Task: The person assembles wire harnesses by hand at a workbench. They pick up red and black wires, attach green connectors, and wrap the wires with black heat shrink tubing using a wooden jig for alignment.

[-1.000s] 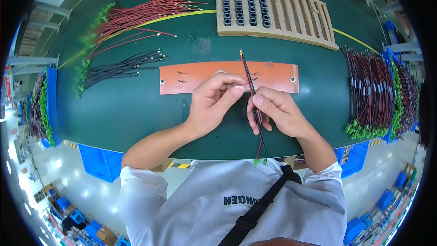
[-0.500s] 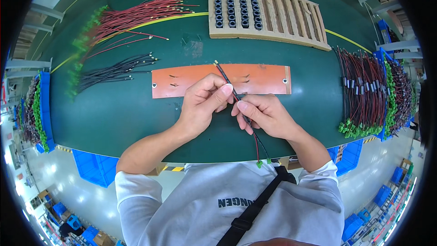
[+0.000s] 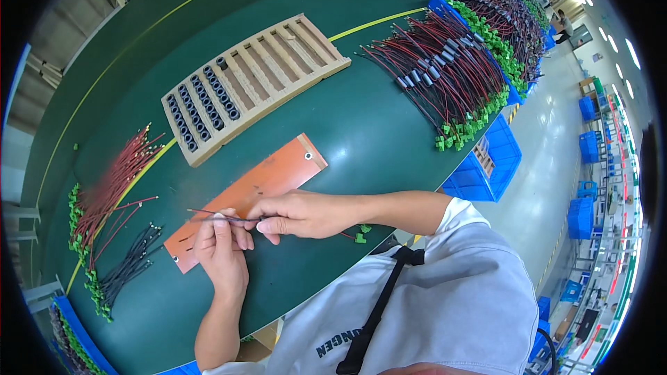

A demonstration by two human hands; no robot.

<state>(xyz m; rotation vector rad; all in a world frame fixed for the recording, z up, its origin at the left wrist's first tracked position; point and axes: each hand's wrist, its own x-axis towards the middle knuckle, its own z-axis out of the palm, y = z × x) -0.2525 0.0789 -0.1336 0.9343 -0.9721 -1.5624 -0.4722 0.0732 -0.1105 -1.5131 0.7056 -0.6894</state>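
My left hand (image 3: 224, 242) pinches a thin pair of wires (image 3: 240, 220) between thumb and fingers, with the bare ends poking out past its fingertips. Close beside it, my right hand (image 3: 297, 213) grips the same wires further along, thumb on top. Green connectors (image 3: 361, 234) on the far ends of the pair show below my right wrist. Both hands are over the lower edge of an orange board (image 3: 274, 175) lying on the green table. What sits inside the fingers is partly hidden.
Beyond the board stands a slotted tray (image 3: 335, 62) with black rings in several slots. Red wires (image 3: 114, 187) and black wires (image 3: 132, 264) lie at left. Finished-looking wire bundles with grey sleeves (image 3: 434, 69) lie at upper right beside a blue bin (image 3: 513, 90).
The view has turned to the right, so the table appears tilted. My hands still hold the wire pair, which now lies nearly level instead of slanting upright.
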